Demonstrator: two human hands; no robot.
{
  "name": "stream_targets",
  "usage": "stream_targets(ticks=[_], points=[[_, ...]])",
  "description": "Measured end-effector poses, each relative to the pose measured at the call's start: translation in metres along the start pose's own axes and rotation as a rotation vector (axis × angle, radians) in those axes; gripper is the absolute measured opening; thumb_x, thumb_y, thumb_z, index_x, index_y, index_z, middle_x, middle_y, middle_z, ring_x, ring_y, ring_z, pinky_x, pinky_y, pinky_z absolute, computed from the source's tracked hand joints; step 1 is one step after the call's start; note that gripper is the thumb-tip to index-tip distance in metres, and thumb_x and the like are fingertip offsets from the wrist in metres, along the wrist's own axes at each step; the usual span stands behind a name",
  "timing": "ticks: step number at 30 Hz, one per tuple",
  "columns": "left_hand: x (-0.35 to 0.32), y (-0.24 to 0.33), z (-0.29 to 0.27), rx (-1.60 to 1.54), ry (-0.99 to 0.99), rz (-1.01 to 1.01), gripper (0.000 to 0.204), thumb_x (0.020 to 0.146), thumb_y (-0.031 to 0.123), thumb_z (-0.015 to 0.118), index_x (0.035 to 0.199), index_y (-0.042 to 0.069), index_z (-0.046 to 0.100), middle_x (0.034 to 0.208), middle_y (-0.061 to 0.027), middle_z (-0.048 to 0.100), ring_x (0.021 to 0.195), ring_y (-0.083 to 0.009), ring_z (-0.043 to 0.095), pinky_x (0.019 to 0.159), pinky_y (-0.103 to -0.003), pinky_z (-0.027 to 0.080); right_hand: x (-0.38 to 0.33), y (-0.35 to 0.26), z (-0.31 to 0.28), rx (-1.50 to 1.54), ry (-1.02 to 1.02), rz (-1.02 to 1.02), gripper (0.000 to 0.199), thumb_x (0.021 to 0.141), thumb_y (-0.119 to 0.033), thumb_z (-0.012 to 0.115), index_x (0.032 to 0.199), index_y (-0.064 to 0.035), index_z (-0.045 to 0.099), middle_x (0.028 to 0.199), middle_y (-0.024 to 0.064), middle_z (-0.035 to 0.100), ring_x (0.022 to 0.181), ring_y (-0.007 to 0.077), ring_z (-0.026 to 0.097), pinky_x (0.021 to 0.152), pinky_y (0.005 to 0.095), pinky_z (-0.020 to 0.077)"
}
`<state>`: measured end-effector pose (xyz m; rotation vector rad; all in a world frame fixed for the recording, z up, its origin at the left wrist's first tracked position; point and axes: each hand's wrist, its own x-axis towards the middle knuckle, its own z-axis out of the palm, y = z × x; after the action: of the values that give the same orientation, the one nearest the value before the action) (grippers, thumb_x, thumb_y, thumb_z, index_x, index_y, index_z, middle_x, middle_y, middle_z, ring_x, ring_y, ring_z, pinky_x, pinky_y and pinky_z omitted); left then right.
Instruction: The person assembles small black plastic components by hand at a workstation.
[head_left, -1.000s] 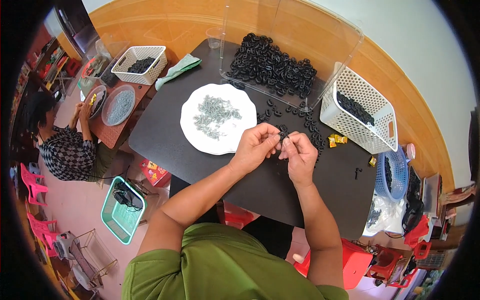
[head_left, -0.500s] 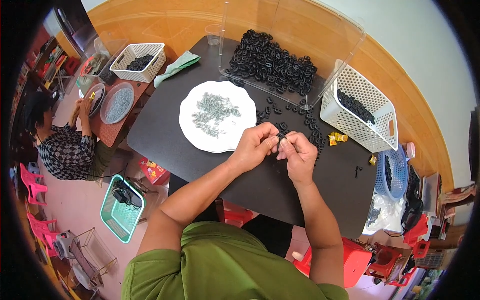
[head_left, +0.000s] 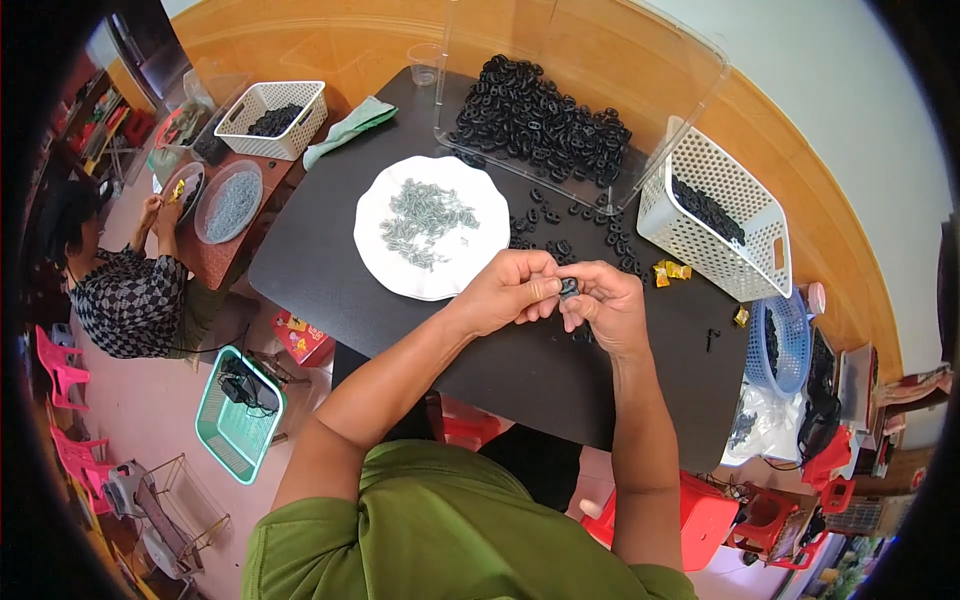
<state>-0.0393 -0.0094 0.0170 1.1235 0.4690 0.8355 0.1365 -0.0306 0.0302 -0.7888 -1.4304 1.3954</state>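
Note:
Above the dark table, a small black oval plastic part (head_left: 569, 288) is pinched between my two hands. My left hand (head_left: 515, 290) grips its left side with thumb and fingers; my right hand (head_left: 608, 300) holds its right side. Fingertips cover much of the part. Left of my hands is a white scalloped plate (head_left: 385, 265) with a heap of small silvery metal pins (head_left: 425, 215). Just beyond my fingers, loose black oval parts (head_left: 560, 248) lie scattered on the table, in front of a large pile of the same parts (head_left: 540, 120) in a clear plastic bin.
A white perforated basket (head_left: 690, 215) of black parts stands at the right, by yellow wrappers (head_left: 672, 272) and a blue basket (head_left: 783, 345). A green cloth (head_left: 350, 130) and clear cup (head_left: 425, 65) lie far left. Another person (head_left: 130, 290) works at a side table.
My hands have turned the black part so more of its face shows, and my right fingers have shifted around it. The whole view has moved slightly.

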Motion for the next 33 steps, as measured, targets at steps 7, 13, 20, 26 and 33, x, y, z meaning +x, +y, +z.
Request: stream_targets(ticks=[7, 13, 20, 26, 33], points=[[-0.001, 0.0, -0.001, -0.086, -0.011, -0.043, 0.014, 0.088, 0.014, 0.052, 0.077, 0.006, 0.054, 0.06, 0.0005, 0.054, 0.047, -0.0028, 0.046, 0.041, -0.015, 0.034, 0.001, 0.004, 0.0, -0.045, -0.02, -0.061, 0.025, 0.075, 0.007, 0.06, 0.1, 0.0017, 0.059, 0.068, 0.0045, 0.059, 0.052, 0.007, 0.054, 0.046, 0.0179, 0.0442], [-0.002, -0.005, 0.001, -0.15, 0.015, -0.025, 0.015, 0.089, 0.013, 0.051, 0.077, 0.004, 0.053, 0.06, -0.001, 0.054, 0.046, -0.0036, 0.046, 0.039, -0.015, 0.034, 0.002, 0.007, 0.005, -0.185, 0.035, -0.138, 0.021, 0.076, 0.006, 0.06, 0.096, 0.0017, 0.059, 0.066, 0.0029, 0.058, 0.052, 0.0066, 0.054, 0.045, 0.0182, 0.0442], [0.003, -0.007, 0.001, -0.266, -0.006, 0.028, 0.014, 0.089, 0.012, 0.051, 0.077, 0.003, 0.053, 0.059, -0.0033, 0.053, 0.044, -0.0054, 0.044, 0.038, -0.016, 0.034, 0.001, 0.001, 0.005, -0.157, 0.065, -0.118, 0.023, 0.077, 0.004, 0.061, 0.099, 0.0021, 0.058, 0.071, 0.0025, 0.054, 0.056, 0.0074, 0.053, 0.05, 0.019, 0.0453], [0.001, -0.004, 0.001, -0.276, -0.01, 0.006, 0.016, 0.089, 0.013, 0.051, 0.077, 0.003, 0.054, 0.058, -0.0027, 0.053, 0.044, -0.0051, 0.044, 0.038, -0.017, 0.034, 0.001, -0.01, 0.006, -0.257, 0.053, -0.161, 0.026, 0.075, 0.006, 0.06, 0.101, 0.003, 0.058, 0.079, 0.0041, 0.052, 0.058, 0.0084, 0.054, 0.052, 0.0196, 0.0462], [-0.004, 0.006, 0.002, -0.026, 0.334, 0.254, 0.018, 0.086, 0.016, 0.056, 0.074, 0.003, 0.056, 0.057, 0.0022, 0.052, 0.048, -0.0019, 0.043, 0.044, -0.016, 0.034, 0.008, -0.083, -0.051, -0.591, 0.697, -0.193, 0.025, 0.076, 0.0, 0.057, 0.1, 0.0031, 0.059, 0.069, 0.0049, 0.056, 0.054, 0.0106, 0.054, 0.05, 0.0218, 0.0448]])
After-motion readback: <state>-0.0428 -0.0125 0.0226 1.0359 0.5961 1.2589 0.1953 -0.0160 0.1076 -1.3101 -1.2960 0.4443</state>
